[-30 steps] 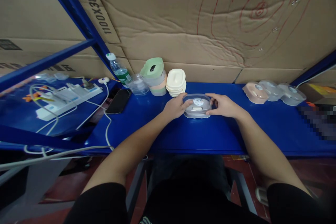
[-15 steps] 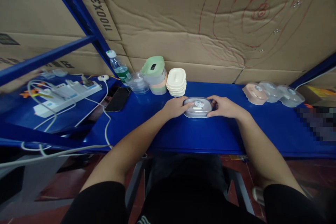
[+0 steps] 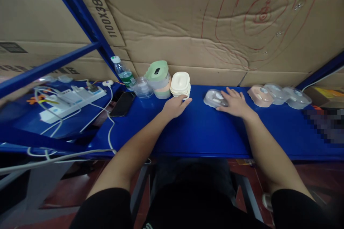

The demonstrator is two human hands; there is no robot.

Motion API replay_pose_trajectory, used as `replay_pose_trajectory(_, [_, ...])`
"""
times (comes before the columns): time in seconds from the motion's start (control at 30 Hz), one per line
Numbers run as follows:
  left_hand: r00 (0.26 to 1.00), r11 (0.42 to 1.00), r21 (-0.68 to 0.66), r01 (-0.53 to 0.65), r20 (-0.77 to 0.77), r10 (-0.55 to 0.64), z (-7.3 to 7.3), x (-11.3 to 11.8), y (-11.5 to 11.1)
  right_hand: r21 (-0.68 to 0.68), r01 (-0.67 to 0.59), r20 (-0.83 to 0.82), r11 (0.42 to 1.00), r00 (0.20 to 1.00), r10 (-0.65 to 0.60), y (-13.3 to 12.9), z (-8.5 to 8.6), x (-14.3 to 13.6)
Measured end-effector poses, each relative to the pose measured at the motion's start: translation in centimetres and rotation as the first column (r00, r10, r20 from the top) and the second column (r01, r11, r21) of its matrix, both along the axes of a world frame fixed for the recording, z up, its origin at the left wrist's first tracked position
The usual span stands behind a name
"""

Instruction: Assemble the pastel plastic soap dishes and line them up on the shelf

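Observation:
A small grey box with a clear lid (image 3: 212, 98) rests on the blue table, a round sticker and a small white piece showing on its top. At its right end is my right hand (image 3: 238, 105), fingers spread, the thumb and a finger touching the box. My left hand (image 3: 174, 107) is open just in front of the stack of cream-coloured lids or trays (image 3: 180, 82); its fingertips reach the lower part of that stack, and whether they touch it I cannot tell. Left of the stack stands a pile of green, grey and pink box parts (image 3: 158, 75).
Clear plastic bowls (image 3: 143, 87), a water bottle (image 3: 125, 74) and a black phone (image 3: 123, 103) sit at the left. Power strips (image 3: 72, 102) with trailing white cables lie further left. A pink lidded box (image 3: 260, 96) and two grey ones (image 3: 297, 98) stand at the right.
The grey box has moved right and farther back with my right hand, whose fingers have spread. My left hand has let go of the box and shifted left towards the cream stack.

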State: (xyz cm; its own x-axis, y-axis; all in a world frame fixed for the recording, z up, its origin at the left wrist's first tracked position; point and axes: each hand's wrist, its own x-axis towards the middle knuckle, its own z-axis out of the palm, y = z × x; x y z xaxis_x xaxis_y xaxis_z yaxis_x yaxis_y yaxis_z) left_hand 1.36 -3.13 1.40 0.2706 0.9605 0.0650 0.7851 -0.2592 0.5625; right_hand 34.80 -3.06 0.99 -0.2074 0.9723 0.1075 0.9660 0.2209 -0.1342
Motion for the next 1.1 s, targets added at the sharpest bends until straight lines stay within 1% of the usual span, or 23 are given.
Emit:
replay_pose_trajectory(0.03, [1.0,1.0,-0.001,0.003,-0.001,-0.003,0.1,0.0,0.0,0.035,0.08,0.009,0.996,0.997,-0.081,0.2,0.1,0.7])
replay_pose_trajectory(0.07, [1.0,1.0,0.002,0.01,-0.005,-0.01,0.1,-0.1,0.1,0.068,0.135,0.009,0.988,0.991,-0.136,0.4,0.1,1.2])
replay_pose_trajectory(0.13, [1.0,0.999,0.019,0.028,-0.015,-0.028,-0.1,-0.1,0.1,0.114,0.175,0.002,0.978,0.984,-0.176,0.6,0.2,1.7])
replay_pose_trajectory(0.2, [0.999,0.998,0.044,0.044,-0.03,-0.043,-0.3,-0.1,0.2,0.114,0.151,0.009,0.982,0.988,-0.153,0.6,0.2,1.3])
replay_pose_trajectory(0.27, [0.998,0.996,0.065,0.058,-0.043,-0.055,-0.6,-0.1,0.2,0.082,0.113,0.025,0.99,0.993,-0.116,0.5,0.0,0.6])
replay_pose_trajectory(0.37, [0.996,0.994,0.082,0.076,-0.05,-0.072,-0.9,-0.2,0.3,0.036,0.029,0.028,0.999,0.999,-0.03,0.6,-0.5,-0.6])
replay_pose_trajectory(0.47, [0.993,0.99,0.09,0.105,-0.07,-0.099,-1.1,-0.2,0.4,0.008,-0.048,0.018,0.999,0.999,0.047,0.8,-1.0,-0.9])
replay_pose_trajectory(0.53, [0.99,0.988,0.087,0.126,-0.076,-0.119,-1.2,-0.3,0.5,-0.016,-0.045,0.021,0.999,0.999,0.046,1.1,-1.2,-0.6])
replay_pose_trajectory(0.6, [0.99,0.988,0.088,0.129,-0.066,-0.123,-1.2,-0.3,0.5,-0.046,-0.005,0.034,0.999,0.999,0.006,1.4,-1.3,-0.1])
replay_pose_trajectory(0.7, [0.994,0.989,0.104,0.106,-0.036,-0.103,-1.1,-0.3,0.5,-0.088,0.069,0.066,0.994,0.996,-0.063,1.6,-1.5,0.3])
replay_pose_trajectory(0.77, [0.996,0.986,0.141,0.085,-0.004,-0.085,-1.0,-0.3,0.5,-0.102,0.105,0.081,0.989,0.992,-0.097,1.7,-1.5,0.2])
replay_pose_trajectory(0.9, [0.997,0.972,0.236,0.017,0.073,-0.035,-0.7,-0.4,0.3,-0.099,0.114,0.088,0.989,0.99,-0.106,1.6,-1.4,-0.1])
replay_pose_trajectory(1.0, [0.993,0.967,0.251,-0.033,0.115,0.004,-0.4,-0.6,0.4,-0.036,0.106,0.085,0.994,0.991,-0.103,1.7,-1.1,0.4])
replay_pose_trajectory(1.1, [0.99,0.97,0.227,-0.083,0.127,0.054,-0.3,-0.8,0.7,0.05,0.177,0.078,0.983,0.98,-0.18,2.0,-1.0,1.5])
